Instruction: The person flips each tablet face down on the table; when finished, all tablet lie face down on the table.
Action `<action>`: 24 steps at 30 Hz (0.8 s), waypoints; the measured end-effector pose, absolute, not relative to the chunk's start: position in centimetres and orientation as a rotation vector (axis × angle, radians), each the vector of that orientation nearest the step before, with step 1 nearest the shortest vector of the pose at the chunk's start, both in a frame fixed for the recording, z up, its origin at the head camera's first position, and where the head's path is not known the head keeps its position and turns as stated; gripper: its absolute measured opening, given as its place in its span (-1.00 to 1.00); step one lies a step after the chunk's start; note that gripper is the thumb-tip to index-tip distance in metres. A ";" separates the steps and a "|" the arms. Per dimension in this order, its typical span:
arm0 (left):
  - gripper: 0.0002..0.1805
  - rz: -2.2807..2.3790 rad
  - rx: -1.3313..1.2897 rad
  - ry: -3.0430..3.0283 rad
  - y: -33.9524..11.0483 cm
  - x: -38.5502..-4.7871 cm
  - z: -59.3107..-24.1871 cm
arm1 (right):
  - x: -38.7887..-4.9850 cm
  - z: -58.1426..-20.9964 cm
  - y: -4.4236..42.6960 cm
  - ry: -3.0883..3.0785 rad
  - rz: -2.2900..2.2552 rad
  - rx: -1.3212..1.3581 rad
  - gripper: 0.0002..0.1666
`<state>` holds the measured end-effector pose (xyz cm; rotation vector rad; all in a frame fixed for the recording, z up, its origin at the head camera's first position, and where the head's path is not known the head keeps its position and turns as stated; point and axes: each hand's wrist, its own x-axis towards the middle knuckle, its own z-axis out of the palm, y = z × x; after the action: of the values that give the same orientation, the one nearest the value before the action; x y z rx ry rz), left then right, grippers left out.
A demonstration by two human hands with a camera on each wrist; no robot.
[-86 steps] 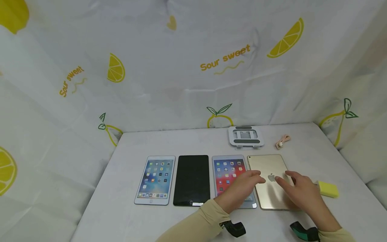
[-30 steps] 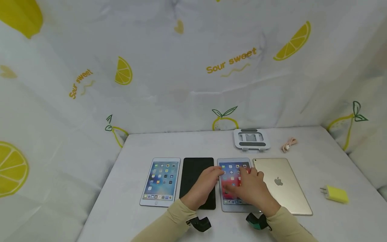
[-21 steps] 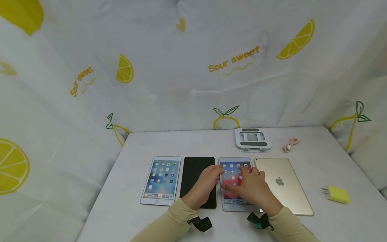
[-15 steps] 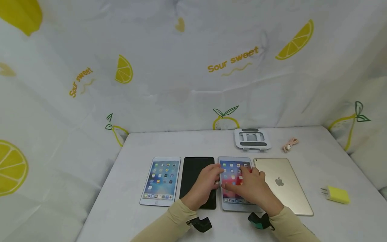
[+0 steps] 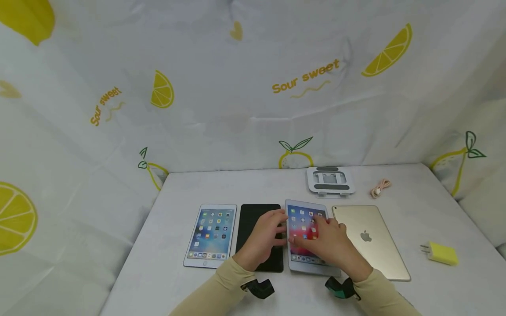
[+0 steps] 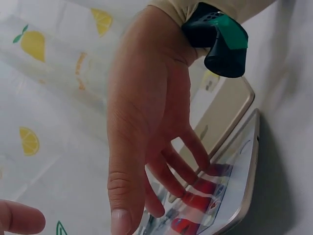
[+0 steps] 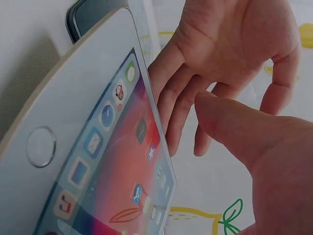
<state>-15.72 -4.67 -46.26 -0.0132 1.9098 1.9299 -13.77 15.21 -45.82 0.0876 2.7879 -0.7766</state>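
A white tablet [image 5: 302,228] with a red and blue screen lies tilted on the table, its left side raised above a shadow. My left hand [image 5: 265,235] touches its left edge with nearly straight fingers, thumb apart. Over the screen reaches my right hand [image 5: 330,245], its fingers at the far right side, thumb above the glass. In the left wrist view, the right hand's fingers [image 6: 171,169] reflect in the tablet [image 6: 242,178]. The right wrist view has the left hand [image 7: 230,44] behind the tablet's edge [image 7: 49,73]. Exact fingertip contact on the right side is hidden.
A black tablet [image 5: 251,219] and a white tablet with a blue screen [image 5: 211,235] lie left. A gold tablet [image 5: 371,237] lies face down at right, near a yellow charger [image 5: 442,253]. Behind stand a white stand [image 5: 330,181] and a coiled pink cable [image 5: 380,188].
Both hands have come left from the gold tablet to the red and blue one. That tablet has risen and tilted slightly, and the left hand's fingers have spread along its edge.
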 end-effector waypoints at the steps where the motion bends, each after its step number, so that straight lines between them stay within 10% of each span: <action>1: -0.35 1.931 -0.013 1.916 -4.7 -15.8 -46.2 | -13.8 -45.9 15.2 2.786 -0.779 0.085 0.43; 24: -0.31 1.967 0.012 1.921 -5.5 -15.4 -44.0 | -14.0 -45.7 15.1 2.707 -0.966 0.029 0.30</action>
<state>-15.41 -5.49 -44.04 0.0116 1.9213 1.9672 -13.96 15.12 -45.69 0.0288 2.7067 -0.9658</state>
